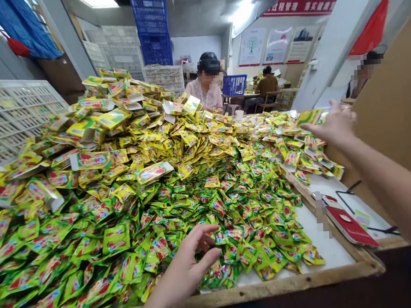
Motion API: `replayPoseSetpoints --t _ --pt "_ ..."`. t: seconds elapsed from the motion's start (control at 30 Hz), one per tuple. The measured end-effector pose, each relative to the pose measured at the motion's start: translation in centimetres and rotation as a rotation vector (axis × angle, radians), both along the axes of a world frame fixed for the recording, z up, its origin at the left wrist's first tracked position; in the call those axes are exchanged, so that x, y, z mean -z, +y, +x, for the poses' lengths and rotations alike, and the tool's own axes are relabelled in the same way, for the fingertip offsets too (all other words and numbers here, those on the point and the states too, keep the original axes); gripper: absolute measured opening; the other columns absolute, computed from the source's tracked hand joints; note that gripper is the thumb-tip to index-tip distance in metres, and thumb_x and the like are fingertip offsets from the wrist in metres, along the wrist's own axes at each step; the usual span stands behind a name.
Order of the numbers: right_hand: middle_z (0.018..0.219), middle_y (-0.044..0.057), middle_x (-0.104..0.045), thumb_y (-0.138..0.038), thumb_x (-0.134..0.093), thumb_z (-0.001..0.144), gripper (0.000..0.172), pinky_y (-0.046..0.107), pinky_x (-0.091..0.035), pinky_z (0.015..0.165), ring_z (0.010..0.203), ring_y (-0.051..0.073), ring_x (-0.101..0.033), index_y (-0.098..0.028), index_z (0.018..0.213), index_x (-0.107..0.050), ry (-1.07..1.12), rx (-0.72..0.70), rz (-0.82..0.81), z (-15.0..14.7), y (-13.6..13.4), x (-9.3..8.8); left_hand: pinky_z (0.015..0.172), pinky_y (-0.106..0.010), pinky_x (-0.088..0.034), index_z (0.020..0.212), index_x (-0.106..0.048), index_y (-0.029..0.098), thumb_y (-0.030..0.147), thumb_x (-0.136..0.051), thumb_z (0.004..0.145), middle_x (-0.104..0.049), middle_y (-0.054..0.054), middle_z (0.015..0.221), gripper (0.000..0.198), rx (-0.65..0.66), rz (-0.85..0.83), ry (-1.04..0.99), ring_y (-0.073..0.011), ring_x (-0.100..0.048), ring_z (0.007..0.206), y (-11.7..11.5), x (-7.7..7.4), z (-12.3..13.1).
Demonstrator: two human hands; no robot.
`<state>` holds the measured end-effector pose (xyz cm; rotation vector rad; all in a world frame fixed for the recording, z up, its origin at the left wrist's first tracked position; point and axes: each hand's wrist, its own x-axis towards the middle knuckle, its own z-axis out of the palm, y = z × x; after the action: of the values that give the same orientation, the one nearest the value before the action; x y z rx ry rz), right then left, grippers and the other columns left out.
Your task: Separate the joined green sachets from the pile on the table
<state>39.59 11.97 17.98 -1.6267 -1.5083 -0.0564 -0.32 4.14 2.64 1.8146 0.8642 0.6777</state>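
My left hand [188, 263] is low over the heap of small green sachets [116, 237], thumb and fingers apart, with nothing visible gripped in it. Its fingertips are close to the sachets; whether they touch is unclear. My right hand [339, 126] reaches out to the right, thumb and fingers spread. A yellow-green printed carton [309, 116] is just beyond its thumb, and it appears loose rather than gripped. Below that hand lies a pile of filled cartons [296, 157] on the right side of the table.
A wooden strip [305, 192] divides the table. Right of it lie a red booklet [349, 224] and a black wire frame. Open cartons [154, 172] top the tall heap at left, beside a white crate [15, 114]. A cardboard panel [390, 101] stands right. A person [206, 86] sits opposite.
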Motion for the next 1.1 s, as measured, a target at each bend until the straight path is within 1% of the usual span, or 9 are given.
replayPoseSetpoints --t 0.07,0.13,0.2,0.3,0.47,0.63,0.73,0.93,1.1 --pt "0.097 0.010 -0.073 -0.037 -0.054 0.081 0.029 0.031 -0.046 0.079 0.100 0.025 -0.066 -0.018 0.066 -0.070 -0.100 0.031 -0.083 -1.7 0.8 1.1 0.081 -0.032 -0.049 0.115 -0.057 0.025 0.035 -0.053 0.086 -0.063 -0.006 0.102 0.030 -0.017 0.068 -0.011 -0.0188 -0.061 0.089 0.5 0.0 1.0" --pt "0.089 0.009 -0.074 -0.032 -0.055 0.081 0.025 0.031 -0.047 0.081 0.094 0.024 -0.067 -0.016 0.072 -0.072 -0.162 -0.032 -0.243 -5.4 1.4 4.3 0.082 -0.032 -0.049 0.109 -0.060 0.023 0.032 -0.053 0.086 -0.064 -0.006 0.104 0.025 -0.072 0.167 -0.004 -0.0187 -0.062 0.089 2.2 -0.2 2.6" --pt "0.071 0.007 -0.073 -0.026 -0.068 0.074 0.014 0.031 -0.050 0.073 0.074 0.022 -0.069 -0.017 0.063 -0.070 -0.190 -0.099 -0.409 -9.7 2.2 8.3 0.086 -0.032 -0.048 0.109 -0.059 0.020 0.027 -0.051 0.087 -0.065 -0.008 0.106 0.025 -0.203 0.249 0.029 -0.0195 -0.062 0.094 5.1 -0.5 4.7" --pt "0.076 0.009 -0.071 -0.029 -0.068 0.078 0.016 0.034 -0.051 0.075 0.077 0.022 -0.067 -0.015 0.070 -0.068 -0.192 -0.095 -0.574 -14.7 3.6 12.8 0.095 -0.036 -0.043 0.117 -0.052 0.014 0.022 -0.048 0.088 -0.062 -0.015 0.113 0.031 -0.415 0.277 0.139 -0.0232 -0.059 0.108 10.5 -0.6 8.0" --pt "0.113 0.007 -0.060 -0.033 -0.055 0.090 0.028 0.040 -0.052 0.082 0.095 0.019 -0.061 -0.016 0.112 -0.057 -0.082 -0.093 -0.642 -16.5 4.6 14.9 0.095 -0.057 -0.035 0.104 -0.057 0.007 0.011 -0.065 0.072 -0.064 -0.025 0.105 0.033 -0.446 0.262 0.277 -0.0399 -0.056 0.110 15.1 0.5 10.9" --pt "0.102 0.006 -0.064 -0.026 -0.062 0.084 0.017 0.039 -0.049 0.083 0.092 0.019 -0.061 -0.015 0.097 -0.062 0.129 -0.149 -0.512 -14.8 2.7 15.1 0.100 -0.048 -0.036 0.105 -0.057 0.017 0.007 -0.059 0.075 -0.062 -0.015 0.116 0.032 -0.387 0.319 0.170 -0.0301 -0.054 0.114 14.3 0.3 9.9" --pt "0.090 0.006 -0.066 -0.022 -0.066 0.071 0.014 0.037 -0.049 0.081 0.090 0.022 -0.060 -0.016 0.084 -0.061 0.322 -0.133 -0.383 -14.1 1.0 15.1 0.089 -0.038 -0.047 0.104 -0.055 0.018 0.014 -0.054 0.080 -0.065 -0.009 0.104 0.024 -0.353 0.293 0.057 -0.0223 -0.063 0.097 13.1 -0.9 8.7" --pt "0.088 0.005 -0.069 -0.050 -0.060 0.070 0.037 0.033 -0.055 0.069 0.079 0.020 -0.066 -0.019 0.089 -0.058 0.784 -0.295 -0.258 -16.5 -2.2 14.9 0.065 -0.029 -0.054 0.103 -0.052 0.018 0.033 -0.058 0.078 -0.064 -0.006 0.097 0.029 -0.195 0.032 -0.261 -0.0153 -0.066 0.071 9.0 -2.2 7.2" --pt "0.084 0.004 -0.072 -0.062 -0.059 0.070 0.045 0.030 -0.055 0.063 0.072 0.018 -0.068 -0.019 0.085 -0.059 1.016 -0.440 -0.263 -19.5 -3.9 14.9 0.052 -0.022 -0.046 0.097 -0.054 0.017 0.034 -0.062 0.073 -0.054 0.001 0.078 0.030 -0.320 0.017 -0.302 -0.0100 -0.056 0.055 6.9 -0.6 7.3"
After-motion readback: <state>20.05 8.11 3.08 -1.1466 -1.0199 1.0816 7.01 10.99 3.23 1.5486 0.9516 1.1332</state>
